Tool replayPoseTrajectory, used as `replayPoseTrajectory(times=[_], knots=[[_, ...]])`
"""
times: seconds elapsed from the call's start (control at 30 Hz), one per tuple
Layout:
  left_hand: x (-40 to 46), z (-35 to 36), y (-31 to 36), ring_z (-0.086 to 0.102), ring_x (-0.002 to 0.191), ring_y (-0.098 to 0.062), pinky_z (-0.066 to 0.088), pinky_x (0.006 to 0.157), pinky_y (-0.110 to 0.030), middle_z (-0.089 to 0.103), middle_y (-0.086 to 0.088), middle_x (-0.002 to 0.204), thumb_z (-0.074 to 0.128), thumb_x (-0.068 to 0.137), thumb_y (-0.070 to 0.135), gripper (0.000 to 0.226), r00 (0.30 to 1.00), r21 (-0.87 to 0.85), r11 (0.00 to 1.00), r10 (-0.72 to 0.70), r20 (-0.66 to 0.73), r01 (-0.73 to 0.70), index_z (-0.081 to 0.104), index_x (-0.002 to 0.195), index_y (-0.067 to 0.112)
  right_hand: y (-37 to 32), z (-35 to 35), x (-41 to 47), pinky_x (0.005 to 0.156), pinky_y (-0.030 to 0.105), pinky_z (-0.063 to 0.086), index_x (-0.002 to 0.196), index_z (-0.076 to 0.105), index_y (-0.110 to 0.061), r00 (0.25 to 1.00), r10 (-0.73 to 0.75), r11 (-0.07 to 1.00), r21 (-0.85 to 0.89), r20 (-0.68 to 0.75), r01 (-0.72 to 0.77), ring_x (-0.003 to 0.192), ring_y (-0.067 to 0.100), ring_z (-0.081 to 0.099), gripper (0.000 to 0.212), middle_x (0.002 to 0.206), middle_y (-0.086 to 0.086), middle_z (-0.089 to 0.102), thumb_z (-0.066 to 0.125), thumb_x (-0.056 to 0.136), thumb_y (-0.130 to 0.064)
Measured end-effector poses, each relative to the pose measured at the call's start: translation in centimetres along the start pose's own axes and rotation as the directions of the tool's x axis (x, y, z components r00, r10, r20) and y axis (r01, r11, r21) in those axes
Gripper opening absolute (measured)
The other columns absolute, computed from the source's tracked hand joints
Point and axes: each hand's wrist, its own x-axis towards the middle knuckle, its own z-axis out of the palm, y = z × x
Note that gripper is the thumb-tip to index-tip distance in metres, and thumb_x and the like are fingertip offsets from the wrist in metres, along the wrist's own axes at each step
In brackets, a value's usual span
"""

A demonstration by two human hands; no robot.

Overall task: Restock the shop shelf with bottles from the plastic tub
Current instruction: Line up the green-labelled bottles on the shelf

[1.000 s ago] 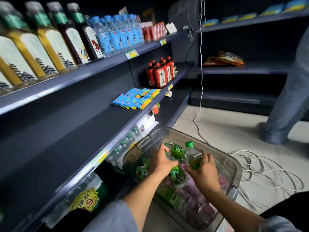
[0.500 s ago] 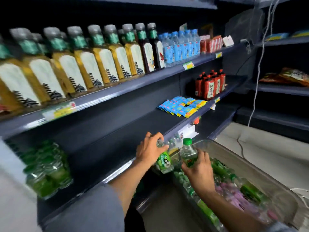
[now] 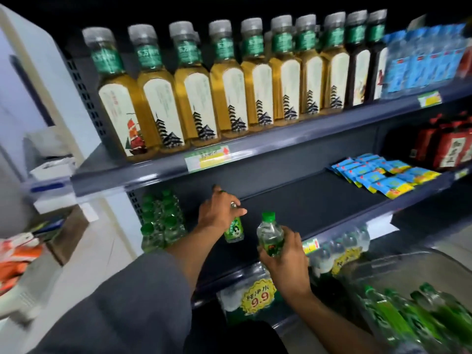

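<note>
Several green-capped bottles (image 3: 159, 223) already crowd the shelf's (image 3: 293, 213) left end; blue packets (image 3: 378, 175) lie right. Our left hand (image 3: 217, 213) grips one bottle (image 3: 233, 229) from above over the shelf, our right hand (image 3: 286, 254) clasps another bottle (image 3: 269, 235), tub (image 3: 378, 264) beside.

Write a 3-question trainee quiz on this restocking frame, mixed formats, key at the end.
1. True or false: the left hand holds a green-label bottle over the middle shelf.
2. Multiple choice: what does the right hand hold? A) a blue sachet B) a green-capped bottle C) nothing
3. Fill in: the green-capped bottles already stocked stand at the ___ end of the middle shelf.

Key: 1 true; 2 B; 3 left
</note>
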Motion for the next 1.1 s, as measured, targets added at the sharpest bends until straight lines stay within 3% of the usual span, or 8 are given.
replayPoseTrajectory(times=[0.27, 0.43, 0.7, 0.8, 0.87, 1.0, 1.1], knots=[[5.3, -0.7, -8.0, 0.070, 0.101, -0.019, 0.057, 0.089, -0.035, 0.073, 0.000, 0.113, 0.083, 0.078, 0.043, 0.032, 0.997, 0.019, 0.998, -0.064, 0.039, 0.063, 0.077, 0.106, 0.028, -3.7, 9.7, 2.7, 0.080, 0.026, 0.043, 0.125, 0.054, -0.021, 0.993, -0.030, 0.991, 0.134, 0.118, 0.014, 0.100, 0.015, 0.055, 0.056, 0.109, -0.009, 0.048, 0.081, 0.079, -0.040], [9.5, -0.5, -11.5, 0.067, 0.107, -0.021, 0.052, 0.092, -0.031, 0.071, -0.002, 0.118, 0.080, 0.082, 0.042, 0.037, 0.995, 0.043, 0.998, -0.057, 0.078, 0.054, 0.073, 0.114, 0.025, -4.4, 14.5, 4.4, 0.083, 0.036, 0.050, 0.123, 0.052, -0.026, 0.986, -0.014, 0.987, 0.160, 0.167, -0.013, 0.103, 0.015, 0.055, 0.057, 0.110, -0.011, 0.047, 0.080, 0.077, -0.044], [13.3, 1.5, -14.7, 0.062, 0.100, -0.016, 0.039, 0.079, -0.021, 0.069, -0.003, 0.117, 0.083, 0.080, 0.037, 0.040, 0.981, 0.094, 0.995, -0.052, 0.188, 0.034, 0.072, 0.113, 0.017, -4.0, 18.6, 5.6, 0.086, 0.031, 0.047, 0.118, 0.046, -0.026, 0.983, -0.043, 0.987, 0.159, 0.178, 0.015, 0.108, 0.016, 0.051, 0.058, 0.116, -0.009, 0.043, 0.084, 0.075, -0.032], [13.9, 1.7, -15.9, 0.062, 0.104, -0.019, 0.035, 0.080, -0.021, 0.068, -0.003, 0.116, 0.079, 0.084, 0.032, 0.031, 0.984, 0.104, 0.993, -0.070, 0.163, 0.053, 0.072, 0.110, 0.016, -3.8, 19.7, 6.3, 0.090, 0.032, 0.049, 0.118, 0.043, -0.027, 0.976, -0.049, 0.985, 0.172, 0.212, 0.012, 0.109, 0.015, 0.050, 0.061, 0.118, -0.008, 0.041, 0.085, 0.074, -0.030], [14.4, 1.8, -16.7, 0.058, 0.097, -0.016, 0.034, 0.080, -0.022, 0.067, -0.004, 0.116, 0.075, 0.089, 0.026, 0.025, 0.989, 0.092, 0.993, -0.081, 0.122, 0.070, 0.070, 0.109, 0.013, -3.5, 20.3, 6.1, 0.094, 0.030, 0.047, 0.121, 0.042, -0.026, 0.969, -0.048, 0.983, 0.182, 0.241, 0.003, 0.110, 0.016, 0.049, 0.065, 0.118, -0.008, 0.038, 0.085, 0.072, -0.025], [15.1, 1.6, -17.4, 0.055, 0.115, -0.023, 0.028, 0.081, -0.020, 0.060, -0.009, 0.130, 0.069, 0.094, 0.021, 0.033, 0.983, 0.093, 0.995, -0.048, 0.177, 0.032, 0.063, 0.124, 0.010, -3.0, 20.5, 5.1, 0.096, 0.027, 0.044, 0.124, 0.043, -0.022, 0.958, -0.078, 0.982, 0.186, 0.277, 0.026, 0.108, 0.013, 0.045, 0.061, 0.117, -0.009, 0.035, 0.076, 0.074, -0.012], [15.4, 1.7, -18.1, 0.053, 0.108, -0.018, 0.027, 0.074, -0.018, 0.059, -0.008, 0.126, 0.067, 0.095, 0.017, 0.039, 0.982, 0.090, 0.995, -0.056, 0.178, 0.041, 0.057, 0.131, 0.006, -2.7, 21.0, 5.3, 0.093, 0.028, 0.047, 0.123, 0.047, -0.022, 0.966, -0.089, 0.981, 0.191, 0.242, 0.043, 0.102, 0.010, 0.047, 0.054, 0.115, -0.009, 0.038, 0.074, 0.079, -0.006]])
